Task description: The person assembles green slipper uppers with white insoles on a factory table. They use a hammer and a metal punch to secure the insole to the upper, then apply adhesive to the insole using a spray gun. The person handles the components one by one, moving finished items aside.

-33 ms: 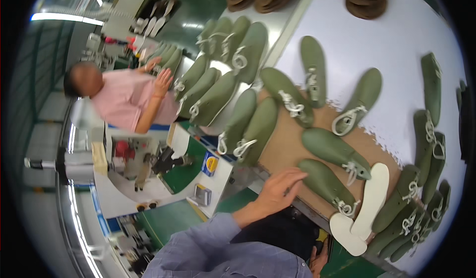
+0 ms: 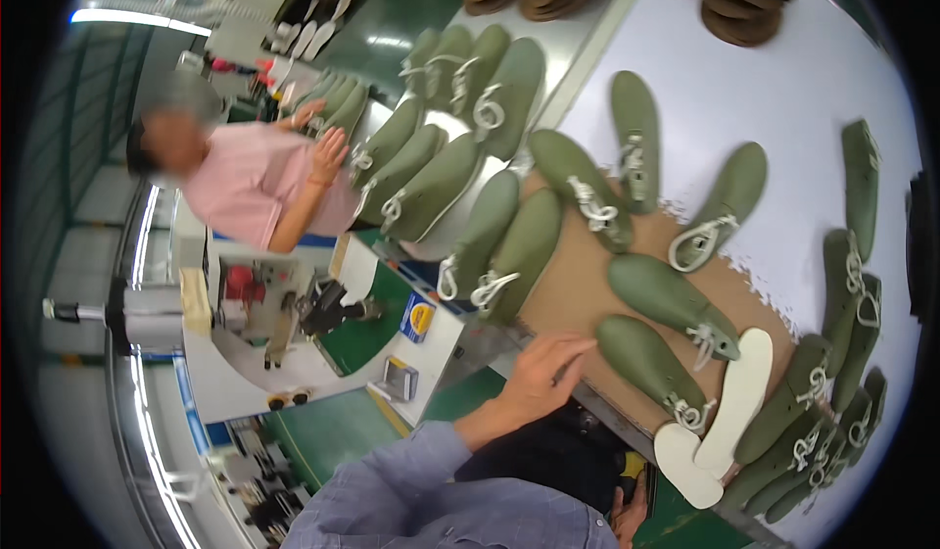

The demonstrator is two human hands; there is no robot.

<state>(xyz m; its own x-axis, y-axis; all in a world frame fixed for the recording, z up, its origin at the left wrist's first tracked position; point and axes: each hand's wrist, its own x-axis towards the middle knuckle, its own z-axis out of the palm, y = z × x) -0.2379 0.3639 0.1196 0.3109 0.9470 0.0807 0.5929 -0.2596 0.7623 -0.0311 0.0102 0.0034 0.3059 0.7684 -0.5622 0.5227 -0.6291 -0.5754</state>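
My left hand (image 2: 546, 378) is over the near edge of the table, fingers loosely stretched and half bent, with a small dark spot between them that I cannot make out. Just beyond its fingertips lies a green shoe last (image 2: 646, 368) with a white cord loop, on a brown board (image 2: 568, 294). A second green last (image 2: 671, 299) rests beside it. A white insole (image 2: 739, 392) and another white insole piece (image 2: 685, 466) overlap at the table edge. My right hand (image 2: 630, 515) hangs low beside my dark clothing, its fingers mostly hidden.
More green lasts (image 2: 431, 187) stand at the left, and others (image 2: 793, 402) lie along the right. Stacked brown pieces (image 2: 744, 10) sit at the far end. A co-worker in a pink shirt (image 2: 259, 177) stands at the left, behind a white workstation (image 2: 431, 353).
The whole view has shifted slightly. My left hand sits a little farther from the nearest last's tip.
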